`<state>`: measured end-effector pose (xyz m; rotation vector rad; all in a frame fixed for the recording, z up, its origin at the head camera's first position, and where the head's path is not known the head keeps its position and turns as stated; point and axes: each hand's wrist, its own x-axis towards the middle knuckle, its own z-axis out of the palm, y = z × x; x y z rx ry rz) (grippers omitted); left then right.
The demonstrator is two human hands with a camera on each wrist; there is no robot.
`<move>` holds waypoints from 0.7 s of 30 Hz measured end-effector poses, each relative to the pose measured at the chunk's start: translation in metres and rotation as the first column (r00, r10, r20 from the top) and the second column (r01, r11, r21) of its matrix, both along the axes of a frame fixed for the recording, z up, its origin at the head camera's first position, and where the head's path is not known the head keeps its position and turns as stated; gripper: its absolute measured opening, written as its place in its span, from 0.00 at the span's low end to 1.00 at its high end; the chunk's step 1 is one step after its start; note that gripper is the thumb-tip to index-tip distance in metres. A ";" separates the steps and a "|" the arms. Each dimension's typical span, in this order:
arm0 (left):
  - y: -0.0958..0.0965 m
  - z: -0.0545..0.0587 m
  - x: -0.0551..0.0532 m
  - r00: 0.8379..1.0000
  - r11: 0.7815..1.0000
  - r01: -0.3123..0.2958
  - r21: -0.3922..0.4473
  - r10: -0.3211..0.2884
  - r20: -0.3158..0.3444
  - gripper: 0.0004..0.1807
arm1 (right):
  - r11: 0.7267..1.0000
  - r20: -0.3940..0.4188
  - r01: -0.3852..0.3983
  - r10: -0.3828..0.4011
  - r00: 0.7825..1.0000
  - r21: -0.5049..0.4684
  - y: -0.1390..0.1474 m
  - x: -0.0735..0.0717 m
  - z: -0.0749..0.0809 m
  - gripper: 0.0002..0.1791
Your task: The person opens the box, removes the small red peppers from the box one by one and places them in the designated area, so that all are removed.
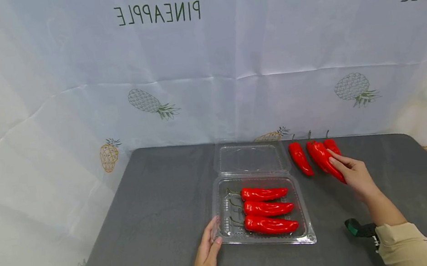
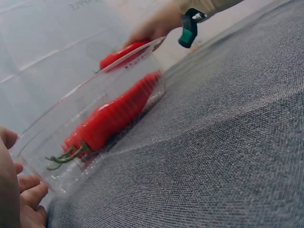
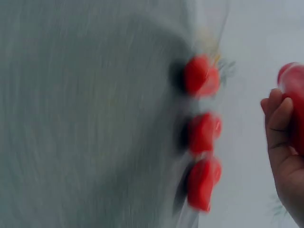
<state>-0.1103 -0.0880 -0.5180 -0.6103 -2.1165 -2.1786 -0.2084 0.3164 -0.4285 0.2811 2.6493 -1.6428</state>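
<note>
My left hand [image 1: 204, 259] grips the left side of a clear plastic clamshell box [image 1: 264, 241], thumb at the rim and fingers against the wall. Three red peppers lie side by side in it, the nearest pepper [image 1: 270, 224] along the front, green stems pointing left. At the right, my right hand [image 1: 355, 176] holds another red pepper [image 1: 322, 159] between thumb and fingers, raised off the table in the right wrist view. Around that hand lie more peppers, a left one [image 1: 300, 159] and a right one [image 1: 332, 146], with a third partly hidden behind the held pepper.
The box's transparent lid [image 1: 251, 158] lies folded back toward the rear edge of the grey cloth-covered table [image 1: 158, 205]. Behind stands a white curtain [image 1: 225, 48] with pineapple prints. A black and green strap device [image 1: 358, 227] sits at the right wrist.
</note>
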 end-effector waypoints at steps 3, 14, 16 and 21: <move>0.000 -0.001 0.000 1.000 1.000 -0.003 -0.004 0.003 0.004 0.24 | 0.998 -0.017 0.069 -0.069 0.997 0.013 0.013 -0.005 -0.001 0.34; 0.000 0.001 0.000 0.997 1.000 -0.006 -0.008 0.007 0.075 0.25 | 0.983 -0.055 0.173 -0.170 0.984 0.056 0.044 -0.019 -0.006 0.33; 0.000 0.001 0.000 0.997 1.000 -0.009 -0.011 0.009 0.079 0.25 | 0.981 -0.069 0.195 -0.193 0.979 0.019 0.047 -0.022 -0.007 0.32; 0.000 0.002 0.000 0.997 1.000 -0.010 -0.010 0.011 0.077 0.25 | 0.961 -0.064 0.271 -0.274 0.959 -0.057 0.054 -0.029 -0.007 0.31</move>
